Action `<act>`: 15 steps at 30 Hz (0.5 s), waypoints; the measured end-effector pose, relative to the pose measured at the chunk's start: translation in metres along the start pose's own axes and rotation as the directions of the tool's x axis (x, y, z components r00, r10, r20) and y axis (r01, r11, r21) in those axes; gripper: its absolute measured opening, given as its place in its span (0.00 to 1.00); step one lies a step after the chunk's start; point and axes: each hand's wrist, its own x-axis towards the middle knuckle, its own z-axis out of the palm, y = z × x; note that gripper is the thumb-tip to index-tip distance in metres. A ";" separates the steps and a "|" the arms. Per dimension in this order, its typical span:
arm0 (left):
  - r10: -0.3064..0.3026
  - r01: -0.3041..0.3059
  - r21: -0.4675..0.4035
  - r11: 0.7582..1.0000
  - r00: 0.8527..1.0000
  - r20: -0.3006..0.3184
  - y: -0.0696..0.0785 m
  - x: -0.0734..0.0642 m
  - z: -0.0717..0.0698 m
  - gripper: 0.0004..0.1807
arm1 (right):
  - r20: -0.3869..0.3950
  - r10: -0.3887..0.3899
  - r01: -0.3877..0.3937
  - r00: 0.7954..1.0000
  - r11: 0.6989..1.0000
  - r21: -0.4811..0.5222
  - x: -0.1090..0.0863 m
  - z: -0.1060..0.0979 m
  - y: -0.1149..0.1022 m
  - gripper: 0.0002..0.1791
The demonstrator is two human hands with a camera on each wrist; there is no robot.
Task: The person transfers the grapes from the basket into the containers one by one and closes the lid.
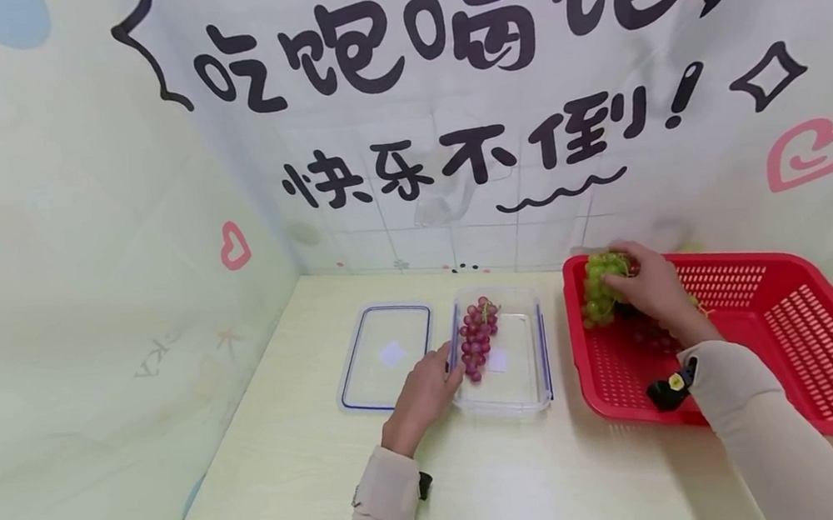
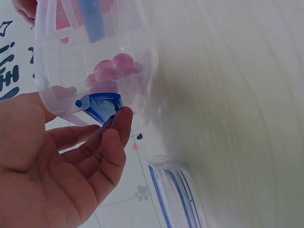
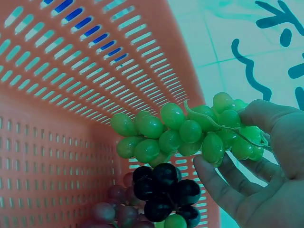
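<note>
My right hand (image 1: 648, 284) holds a bunch of green grapes (image 1: 598, 286) at the left end of the red plastic basket (image 1: 770, 259). In the right wrist view, its thumb and fingers pinch the stem end of the bunch, above black grapes (image 3: 166, 190) and dark red grapes (image 3: 116, 204). My left hand (image 1: 425, 389) grips the left side of a clear food container (image 1: 526, 383), with fingertips at its blue-edged latch (image 2: 104, 102). A bunch of red grapes (image 1: 478, 338) lies inside the container, along its left half.
Left of the container, a clear lid (image 1: 384, 355) with a blue seal lies flat on the pale table (image 1: 286, 473). A printed wall covering (image 1: 412, 210) rises behind the table's back edge. The basket's raised, slotted walls surround the other grapes.
</note>
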 end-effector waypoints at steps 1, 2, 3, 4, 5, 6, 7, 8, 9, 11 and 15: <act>0.001 -0.001 0.000 1.000 1.000 0.000 0.000 0.000 0.000 0.30 | 0.000 0.006 -0.006 1.000 1.000 -0.001 -0.001 -0.001 -0.001 0.36; 0.006 -0.006 0.001 1.000 1.000 -0.001 0.000 0.000 0.000 0.30 | -0.001 0.008 -0.008 1.000 1.000 -0.006 -0.001 -0.001 -0.002 0.36; 0.011 -0.011 0.003 1.000 1.000 -0.002 0.000 0.000 0.000 0.30 | -0.003 0.008 -0.008 1.000 1.000 -0.010 -0.001 -0.002 -0.004 0.36; 0.013 -0.013 0.003 1.000 1.000 -0.003 0.000 0.000 0.000 0.30 | -0.005 0.008 -0.008 1.000 1.000 -0.015 -0.001 -0.003 -0.004 0.36; 0.018 -0.018 0.003 1.000 1.000 -0.005 -0.001 0.000 0.000 0.29 | -0.008 0.004 -0.004 1.000 1.000 -0.019 -0.002 -0.004 -0.005 0.36; 0.020 -0.020 0.002 1.000 1.000 -0.005 -0.001 0.000 0.000 0.29 | -0.014 -0.004 0.004 1.000 1.000 -0.030 -0.002 -0.004 -0.006 0.36; 0.022 -0.022 0.001 1.000 1.000 -0.006 -0.001 -0.001 0.000 0.29 | -0.018 -0.011 0.011 1.000 0.999 -0.035 -0.002 -0.005 -0.006 0.35; 0.023 -0.023 0.000 1.000 1.000 -0.006 -0.001 -0.001 -0.001 0.29 | -0.023 -0.016 0.015 1.000 0.999 -0.040 -0.003 -0.006 -0.007 0.34; 0.024 -0.024 -0.001 1.000 1.000 -0.007 -0.001 -0.001 -0.001 0.29 | -0.026 -0.019 0.018 0.999 0.999 -0.039 -0.003 -0.007 -0.008 0.34; 0.026 -0.026 -0.004 1.000 1.000 -0.009 -0.001 -0.001 -0.001 0.29 | -0.030 -0.018 0.017 0.999 0.999 -0.035 -0.004 -0.008 -0.009 0.34; 0.028 -0.028 -0.005 1.000 1.000 -0.010 -0.001 0.000 0.000 0.29 | -0.051 -0.019 0.017 0.999 1.000 -0.024 -0.005 -0.011 -0.011 0.33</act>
